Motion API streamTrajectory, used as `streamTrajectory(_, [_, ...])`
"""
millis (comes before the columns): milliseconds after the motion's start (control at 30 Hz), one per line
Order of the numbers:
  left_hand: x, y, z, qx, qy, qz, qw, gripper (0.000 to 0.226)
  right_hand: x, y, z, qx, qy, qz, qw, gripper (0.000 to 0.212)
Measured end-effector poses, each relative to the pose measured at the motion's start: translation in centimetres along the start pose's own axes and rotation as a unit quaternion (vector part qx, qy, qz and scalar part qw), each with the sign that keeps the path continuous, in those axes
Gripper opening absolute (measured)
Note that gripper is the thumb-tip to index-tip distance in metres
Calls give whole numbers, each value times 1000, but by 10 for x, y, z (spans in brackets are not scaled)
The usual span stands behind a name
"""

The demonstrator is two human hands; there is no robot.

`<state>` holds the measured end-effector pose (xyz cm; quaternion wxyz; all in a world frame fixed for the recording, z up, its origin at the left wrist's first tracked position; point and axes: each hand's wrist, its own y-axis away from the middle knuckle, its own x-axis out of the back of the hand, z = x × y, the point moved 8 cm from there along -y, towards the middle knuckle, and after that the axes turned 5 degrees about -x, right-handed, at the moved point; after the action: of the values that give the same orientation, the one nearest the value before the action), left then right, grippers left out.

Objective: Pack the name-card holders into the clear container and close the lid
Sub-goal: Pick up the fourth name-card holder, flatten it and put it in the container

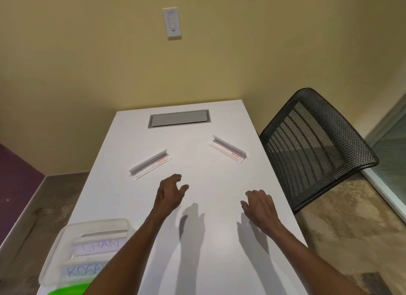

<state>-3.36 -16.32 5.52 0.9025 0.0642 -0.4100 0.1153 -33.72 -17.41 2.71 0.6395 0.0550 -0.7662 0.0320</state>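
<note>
White table [197, 239] against yellow wall [241, 53]; grey hatch [179, 118] at far end, black mesh chair [316, 145] at right. We hold both hands above tabletop, palms down. Left hand [169, 193]: fingers loosely curled, gripping nothing. Right hand [260, 206]: fingers relaxed, empty. Left card holder [150, 164] lies just beyond left fingertips, not touched; right card holder [228, 148] well apart from right hand. Clear container [66, 235] at near left, lid off, with two labelled cards inside.

holders [150, 165] [228, 149] on table [208, 261] — container [87, 248] near-left
</note>
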Motion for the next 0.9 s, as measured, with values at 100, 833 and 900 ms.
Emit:
streamTrajectory(100, [-5,-18,6,7,17,1,1000,45,-3,-13,15,-38,-43,-1,998,26])
streamTrajectory(833, [-79,-166,25,-17,12,-66,998,38,-21,-157,49,-134,-146,-10,980,21])
streamTrajectory(900, [-88,-183,30,-21,14,-67,997,34,-22,-172,49,-135,-146,-3,980,20])
